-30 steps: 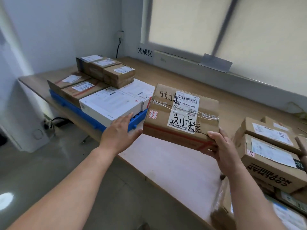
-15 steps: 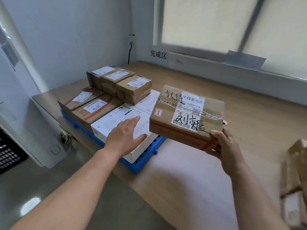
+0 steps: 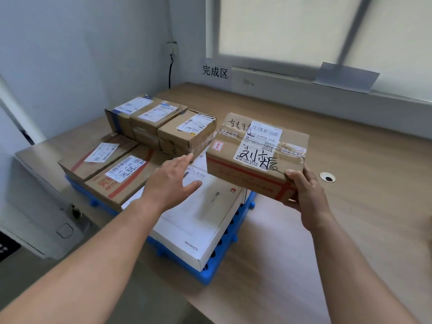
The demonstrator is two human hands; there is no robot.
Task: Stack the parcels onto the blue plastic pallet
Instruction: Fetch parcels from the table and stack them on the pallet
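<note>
My right hand (image 3: 306,195) grips the near right corner of a brown parcel (image 3: 254,155) with a white label and black handwriting, held in the air over the right edge of the blue plastic pallet (image 3: 210,272). My left hand (image 3: 170,183) hovers flat, fingers straight, above a white flat box (image 3: 198,225) lying on the pallet. Two flat brown parcels (image 3: 117,174) lie on the pallet's left part. A row of three smaller brown boxes (image 3: 161,122) stands at the pallet's far side.
The pallet sits on a wooden table (image 3: 350,206) near its left front edge. A round cable hole (image 3: 327,177) is in the tabletop right of the held parcel. A window sill and a wall sign (image 3: 215,71) run along the back.
The view has swung left and closer to the pallet. My right hand has carried the parcel toward the pallet, and my left hand has moved forward over the white box.
</note>
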